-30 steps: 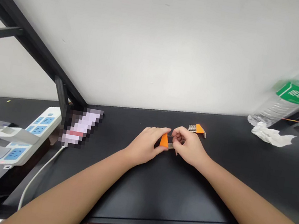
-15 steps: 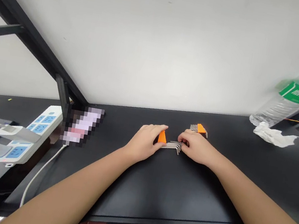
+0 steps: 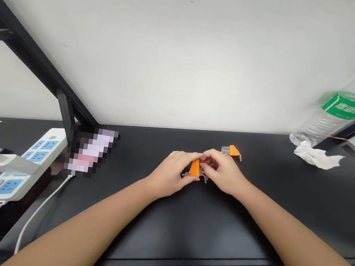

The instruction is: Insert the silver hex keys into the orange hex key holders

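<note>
On the black desk, my left hand (image 3: 172,175) is closed around an orange hex key holder (image 3: 195,168), thumb at its near edge and fingers at its far edge. Several metal hex keys (image 3: 205,178) pass through the holder. Their bent ends show on its right side, and tips poke out to the left below my fingers. My right hand (image 3: 221,172) is pinched against the keys at the holder's right side; its fingertips partly hide what they grip. Just behind my right hand lies a second orange holder (image 3: 234,151) with several hex keys in it.
At the left stands a white power strip (image 3: 31,163) with plugs in it, beside a pixelated phone-like object (image 3: 94,151) with a white cable (image 3: 38,209). A clear plastic bottle (image 3: 348,105) and crumpled tissue (image 3: 318,156) are at the right. A white wall rises behind the desk.
My right hand drew away to the right, then came back left against the holder. The keys stuck out far to the right half a second ago; now they sit deeper in the holder.
</note>
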`<state>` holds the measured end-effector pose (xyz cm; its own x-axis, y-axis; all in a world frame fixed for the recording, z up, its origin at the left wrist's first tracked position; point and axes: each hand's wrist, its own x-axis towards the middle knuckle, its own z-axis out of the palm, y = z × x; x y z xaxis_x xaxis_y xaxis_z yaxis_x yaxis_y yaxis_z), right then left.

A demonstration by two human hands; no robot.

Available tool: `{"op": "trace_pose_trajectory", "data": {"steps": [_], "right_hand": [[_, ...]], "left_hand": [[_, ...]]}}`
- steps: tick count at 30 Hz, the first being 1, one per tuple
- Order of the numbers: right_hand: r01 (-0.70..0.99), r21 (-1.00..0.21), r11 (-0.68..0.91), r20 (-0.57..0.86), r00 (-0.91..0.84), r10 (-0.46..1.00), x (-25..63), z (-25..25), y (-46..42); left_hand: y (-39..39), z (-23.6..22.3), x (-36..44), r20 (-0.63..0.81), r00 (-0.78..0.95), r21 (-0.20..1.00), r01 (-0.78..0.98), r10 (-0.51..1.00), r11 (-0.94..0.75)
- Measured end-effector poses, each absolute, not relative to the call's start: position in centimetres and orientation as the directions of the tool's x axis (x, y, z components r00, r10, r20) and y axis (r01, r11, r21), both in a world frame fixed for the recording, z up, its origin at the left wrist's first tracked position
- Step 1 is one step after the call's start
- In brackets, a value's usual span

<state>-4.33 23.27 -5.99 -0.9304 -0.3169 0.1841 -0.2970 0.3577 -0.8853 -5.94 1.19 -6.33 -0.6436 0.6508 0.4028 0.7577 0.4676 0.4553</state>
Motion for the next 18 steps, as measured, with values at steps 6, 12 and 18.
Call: {"op": "trace_pose_trajectory", "data": {"steps": [6,12,18], "right_hand": [[-0.227,-0.943,0.243,0.161,-0.952,-0.262,-4.1,-6.5,22.1],[-0.136,-0.893,0.428,0.082,-0.986,-0.142,-5.2,-6.3,24.2],[-0.272,-0.580,0.768,0.039,-0.951,-0.307,-5.7,-6.2,26.2]], "left_hand": [[1.4,-6.1,-5.9,0.397,-0.644,0.434,0.760,0.654,0.484],[0.8,-6.5,-6.9,0.347,-0.724,0.363,0.690,0.597,0.626],[0.4,-6.6,-7.1,0.394,-0.757,0.479,0.653,0.521,0.586]]}}
